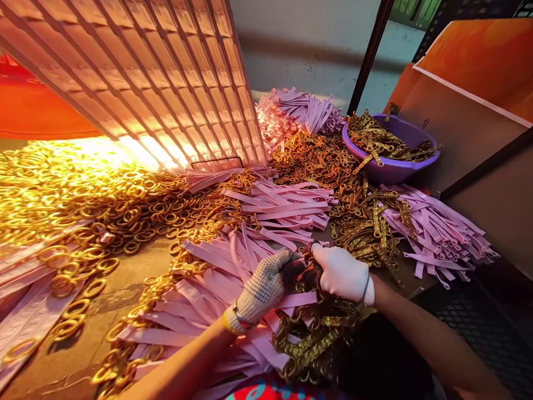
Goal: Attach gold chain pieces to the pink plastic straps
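Note:
My left hand [266,286] wears a knitted dotted glove with worn dark fingertips; its fingers are pinched together on a gold ring and chain piece [305,265]. My right hand [343,273] in a white glove is closed on the same piece from the right, the two hands touching. Beneath them lies a heap of pink straps [216,300]. A tangle of gold ring chains [316,333] hangs down toward my lap.
Loose gold rings [83,205] cover the table at left under bright light. A purple basin [391,158] of gold hardware stands at back right. More pink straps [437,233] and assembled chains [362,222] lie beside it. A ribbed panel [145,83] leans at the back.

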A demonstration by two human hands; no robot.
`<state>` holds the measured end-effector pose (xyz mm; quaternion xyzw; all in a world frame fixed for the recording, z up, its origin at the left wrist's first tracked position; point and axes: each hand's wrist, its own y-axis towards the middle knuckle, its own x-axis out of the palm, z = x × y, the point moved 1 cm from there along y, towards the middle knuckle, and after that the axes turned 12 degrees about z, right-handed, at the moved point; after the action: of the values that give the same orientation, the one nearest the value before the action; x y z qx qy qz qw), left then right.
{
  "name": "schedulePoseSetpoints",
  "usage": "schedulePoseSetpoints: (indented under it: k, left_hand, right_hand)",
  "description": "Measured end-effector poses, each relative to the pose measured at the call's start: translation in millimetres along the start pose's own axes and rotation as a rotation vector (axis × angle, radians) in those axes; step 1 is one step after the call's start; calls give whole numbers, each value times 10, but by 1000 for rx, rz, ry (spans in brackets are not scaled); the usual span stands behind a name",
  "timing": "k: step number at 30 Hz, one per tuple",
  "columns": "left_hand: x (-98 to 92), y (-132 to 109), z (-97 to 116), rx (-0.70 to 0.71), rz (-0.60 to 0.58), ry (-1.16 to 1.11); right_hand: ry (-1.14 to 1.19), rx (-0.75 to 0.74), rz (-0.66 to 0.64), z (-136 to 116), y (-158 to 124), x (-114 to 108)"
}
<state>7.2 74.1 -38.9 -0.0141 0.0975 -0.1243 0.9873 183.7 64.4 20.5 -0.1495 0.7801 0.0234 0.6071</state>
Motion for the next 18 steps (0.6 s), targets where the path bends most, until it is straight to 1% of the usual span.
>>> schedulePoseSetpoints:
  k: [3, 6, 9, 12, 15, 18]
  left_hand:
    - [19, -14, 36, 76, 57, 91]
    - [26, -24, 46, 104, 59, 139]
    - [19, -22, 27, 119, 38, 182]
    - [15, -10, 20, 152, 11, 233]
    - [23, 13, 56, 226, -3, 296]
    - [3, 71, 123, 309, -19, 343]
  right_hand:
    - [-98, 25, 72, -41, -14, 68]
    - [-195, -7, 150, -93, -48, 100]
    - [-242, -54, 144, -124, -83, 121]
    - [-242, -103, 132, -134, -101, 161]
    - [-255, -116, 142, -131, -94, 192]
    - [-267, -136, 126, -122, -76, 146]
